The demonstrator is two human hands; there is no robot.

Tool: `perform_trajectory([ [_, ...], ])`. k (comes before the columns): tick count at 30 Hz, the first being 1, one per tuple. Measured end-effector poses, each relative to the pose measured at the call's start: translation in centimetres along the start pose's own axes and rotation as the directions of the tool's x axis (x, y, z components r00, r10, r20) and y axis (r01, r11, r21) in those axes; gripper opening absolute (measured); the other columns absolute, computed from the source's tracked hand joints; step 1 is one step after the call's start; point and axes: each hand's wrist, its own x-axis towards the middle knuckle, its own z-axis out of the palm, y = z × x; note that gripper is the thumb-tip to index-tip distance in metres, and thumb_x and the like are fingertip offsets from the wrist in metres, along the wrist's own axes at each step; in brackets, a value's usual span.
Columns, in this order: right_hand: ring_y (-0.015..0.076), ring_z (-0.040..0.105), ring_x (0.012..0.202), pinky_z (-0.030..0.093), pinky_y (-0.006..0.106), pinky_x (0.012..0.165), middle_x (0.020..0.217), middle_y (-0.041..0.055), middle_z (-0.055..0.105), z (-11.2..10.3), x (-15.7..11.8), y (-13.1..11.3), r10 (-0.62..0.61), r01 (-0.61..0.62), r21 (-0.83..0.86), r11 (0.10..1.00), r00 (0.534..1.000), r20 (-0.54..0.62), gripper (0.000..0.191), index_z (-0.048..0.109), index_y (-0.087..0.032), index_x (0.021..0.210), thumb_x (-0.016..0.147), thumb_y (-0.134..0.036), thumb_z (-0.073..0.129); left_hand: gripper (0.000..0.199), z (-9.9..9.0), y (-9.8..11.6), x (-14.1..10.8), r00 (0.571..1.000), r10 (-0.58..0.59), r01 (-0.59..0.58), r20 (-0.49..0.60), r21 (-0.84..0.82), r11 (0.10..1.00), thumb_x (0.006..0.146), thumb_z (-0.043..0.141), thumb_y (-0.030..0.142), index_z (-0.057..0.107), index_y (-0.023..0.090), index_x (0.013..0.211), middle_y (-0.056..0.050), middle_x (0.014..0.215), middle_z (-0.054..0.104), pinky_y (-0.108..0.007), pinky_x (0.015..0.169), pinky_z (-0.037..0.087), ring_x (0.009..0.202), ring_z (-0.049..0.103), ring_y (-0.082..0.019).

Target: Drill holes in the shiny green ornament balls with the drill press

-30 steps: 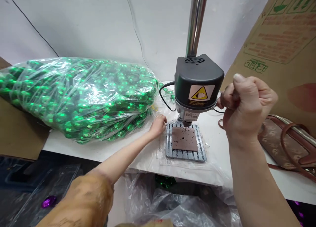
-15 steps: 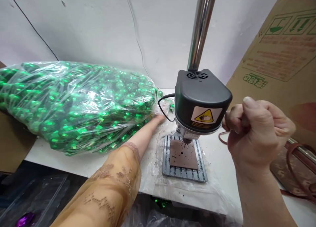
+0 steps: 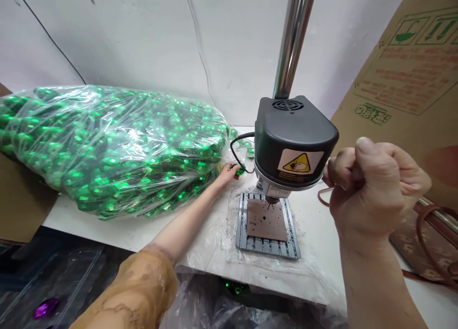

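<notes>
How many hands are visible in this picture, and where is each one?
2. The left hand holds a green faceted piece beside the plastic bag; the right hand is closed, beside the black drill head. No other hand shows.

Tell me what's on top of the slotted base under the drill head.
On the slotted base lies a brown plate with a dark hole in it; dark crumbs are scattered over both. The plate covers the base's middle, hiding whatever is beneath.
</notes>
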Motion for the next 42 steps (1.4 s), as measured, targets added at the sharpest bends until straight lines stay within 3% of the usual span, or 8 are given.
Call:
perform_trajectory([
  [3, 0.0067, 0.033, 0.035, 0.026, 0.028, 0.034, 0.040, -0.0079, 0.032, 0.0, -0.1, 0.1, -0.010, 0.010, 0.009, 1.000, 1.000, -0.005, 0.042, 0.035, -0.021, 0.047, 0.077, -0.023, 0.066, 0.030, -1.3, 0.1, -3.6, 0.993, -0.107, 0.113, 0.042, -0.198, 0.974, 0.085, 0.071, 0.035, 0.059, 0.017, 0.106, -0.003, 0.090, 0.066, -0.042, 0.080, 0.060, 0.078, 0.066, -0.017],
  [6, 0.0062, 0.033, 0.035, 0.026, 0.027, 0.035, 0.040, -0.0083, 0.030, 0.0, -0.1, 0.3, -0.040, 0.041, 0.030, 0.999, 0.999, -0.018, 0.042, 0.034, -0.021, 0.047, 0.076, -0.022, 0.066, 0.037, -2.1, 0.5, -7.1, 0.977, -0.184, 0.213, 0.108, -0.485, 0.848, 0.081, 0.073, 0.035, 0.058, 0.022, 0.112, -0.004, 0.102, 0.068, -0.046, 0.086, 0.060, 0.088, 0.070, -0.020],
  [11, 0.0061, 0.032, 0.035, 0.025, 0.027, 0.035, 0.040, -0.0083, 0.032, -0.1, -0.1, 0.5, -0.038, 0.038, 0.041, 0.998, 0.999, -0.008, 0.042, 0.035, -0.022, 0.048, 0.076, -0.024, 0.066, 0.037, -1.7, 0.7, -10.8, 0.950, -0.253, 0.312, 0.184, -0.618, 0.722, 0.086, 0.073, 0.043, 0.064, 0.021, 0.115, -0.008, 0.109, 0.070, -0.047, 0.093, 0.059, 0.100, 0.071, -0.024],
  [14, 0.0060, 0.030, 0.035, 0.027, 0.028, 0.036, 0.040, -0.0081, 0.034, -0.3, 0.0, 0.6, -0.033, 0.033, 0.040, 0.999, 0.999, 0.000, 0.041, 0.037, -0.022, 0.049, 0.078, -0.024, 0.066, 0.041, -1.2, 0.6, -12.0, 0.953, -0.241, 0.302, 0.181, -0.596, 0.744, 0.083, 0.078, 0.046, 0.067, 0.023, 0.116, -0.006, 0.110, 0.070, -0.043, 0.094, 0.059, 0.100, 0.070, -0.022],
  [19, 0.0055, 0.032, 0.035, 0.027, 0.026, 0.036, 0.040, -0.0079, 0.035, -0.5, 0.1, 0.8, -0.047, 0.046, 0.068, 0.997, 0.999, 0.025, 0.042, 0.037, -0.021, 0.049, 0.080, -0.025, 0.066, 0.043, -0.3, 0.1, -12.9, 0.954, -0.231, 0.299, 0.193, -0.509, 0.807, 0.073, 0.087, 0.033, 0.073, 0.020, 0.111, -0.006, 0.109, 0.074, -0.034, 0.092, 0.055, 0.096, 0.070, -0.018],
  [26, 0.0058, 0.032, 0.035, 0.026, 0.026, 0.036, 0.040, -0.0085, 0.034, -0.7, 0.1, 1.3, -0.057, 0.054, 0.070, 0.996, 0.998, 0.037, 0.044, 0.036, -0.022, 0.051, 0.082, -0.028, 0.066, 0.055, 2.4, -1.3, -13.0, 0.989, -0.108, 0.136, 0.103, -0.326, 0.936, 0.061, 0.094, 0.032, 0.074, 0.018, 0.110, -0.007, 0.107, 0.076, -0.043, 0.104, 0.048, 0.108, 0.068, -0.026],
  [36, 0.0067, 0.031, 0.040, 0.029, 0.026, 0.040, 0.043, -0.0078, 0.032, -1.0, -0.1, 1.4, -0.098, 0.099, -0.009, 0.995, 0.992, 0.079, 0.048, 0.033, -0.023, 0.054, 0.087, -0.037, 0.064, 0.060, 3.9, -1.9, -12.7, 0.974, -0.014, 0.047, 0.225, -0.141, 0.989, 0.065, 0.091, 0.034, 0.070, 0.019, 0.119, -0.009, 0.113, 0.074, -0.042, 0.102, 0.049, 0.111, 0.067, -0.028],
  [42, 0.0064, 0.032, 0.042, 0.030, 0.027, 0.044, 0.045, -0.0069, 0.031, -1.1, -0.2, 1.6, -0.117, 0.122, -0.050, 0.991, 0.989, 0.091, 0.049, 0.032, -0.022, 0.056, 0.090, -0.039, 0.061, 0.076, 4.4, -2.5, -12.4, 0.967, 0.079, -0.047, 0.242, -0.136, 0.990, 0.061, 0.093, 0.033, 0.063, 0.021, 0.130, -0.010, 0.122, 0.071, -0.044, 0.107, 0.047, 0.119, 0.064, -0.029],
])
